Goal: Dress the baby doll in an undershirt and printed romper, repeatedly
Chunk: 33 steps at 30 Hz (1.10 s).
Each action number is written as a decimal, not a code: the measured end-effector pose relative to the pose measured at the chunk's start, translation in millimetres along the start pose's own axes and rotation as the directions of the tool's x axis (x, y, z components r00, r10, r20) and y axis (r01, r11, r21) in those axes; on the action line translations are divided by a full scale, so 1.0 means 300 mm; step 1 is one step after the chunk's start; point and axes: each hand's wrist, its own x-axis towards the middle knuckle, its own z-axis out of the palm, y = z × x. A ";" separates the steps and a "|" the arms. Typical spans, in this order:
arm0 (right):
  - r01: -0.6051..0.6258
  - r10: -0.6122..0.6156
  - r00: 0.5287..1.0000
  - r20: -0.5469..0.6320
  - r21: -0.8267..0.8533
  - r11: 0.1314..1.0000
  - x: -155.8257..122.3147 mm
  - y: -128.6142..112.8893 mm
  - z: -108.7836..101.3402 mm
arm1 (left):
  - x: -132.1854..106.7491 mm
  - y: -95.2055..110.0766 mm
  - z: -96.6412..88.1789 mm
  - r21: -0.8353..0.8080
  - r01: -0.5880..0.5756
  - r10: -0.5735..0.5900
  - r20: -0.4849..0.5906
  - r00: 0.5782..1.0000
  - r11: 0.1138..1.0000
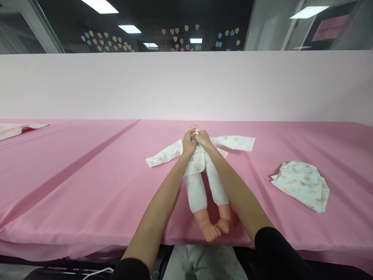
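Observation:
A baby doll [197, 192] lies on its back, its feet toward me and its head at the far side, mostly hidden behind my hands. It wears a white printed baby shirt [194, 166] with both sleeves spread out sideways. Up at the neck, my left hand [189, 140] is closed on the shirt's collar. Beside it, almost touching, my right hand [203, 139] pinches the same collar, and a bit of white cloth sticks up between the fingers. Exactly how the fingertips grip the cloth is hard to make out.
A pink sheet [87, 186] covers the table. To the right lies a folded white printed cloth [303, 184]. A pale pink cloth [17, 129] rests at the far left edge. Behind the table stands a low white wall [186, 85], with dark glass above it.

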 end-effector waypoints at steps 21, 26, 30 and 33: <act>0.085 -0.030 0.965 0.261 -0.203 0.976 -0.064 -0.022 -0.165 | 0.021 0.071 -0.028 0.265 -0.035 -0.015 0.184 0.983 0.964; -0.032 0.078 0.932 0.355 -0.133 0.991 -0.094 -0.023 -0.251 | 0.029 0.170 -0.165 0.651 0.048 -0.343 0.335 0.878 0.758; -0.074 0.155 0.921 0.359 -0.229 0.971 -0.107 -0.027 -0.270 | 0.025 0.204 -0.229 0.733 0.199 -0.679 0.445 0.583 0.651; -0.046 0.159 0.903 0.399 -0.279 0.959 -0.099 -0.024 -0.249 | 0.014 0.191 -0.209 0.670 0.171 -0.646 0.564 0.514 0.722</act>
